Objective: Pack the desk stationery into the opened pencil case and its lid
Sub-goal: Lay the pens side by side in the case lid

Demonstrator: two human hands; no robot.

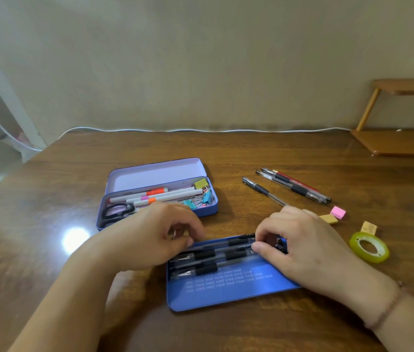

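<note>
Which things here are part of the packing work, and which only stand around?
Part of the job: pencil case, lid, pens in the lid, loose pens, erasers, tape roll, both hands.
Lying about: wooden shelf, white cable.

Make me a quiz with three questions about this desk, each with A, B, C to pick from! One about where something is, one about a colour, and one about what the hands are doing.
1. Where are the scissors?
A. In the open pencil case
B. On the wooden shelf
C. Beside the tape roll

2. What colour is the tape roll?
A. Red
B. Yellow-green
C. Black

3. What are the two hands doing?
A. Resting flat on the desk
B. Cutting paper
C. Handling pens in the blue lid

Answers:
1 A: the black handles lie at the case's left end.
2 B: the roll at the right is yellow-green.
3 C: the left hand and right hand have fingers curled onto the pens lying in the lid.
</note>
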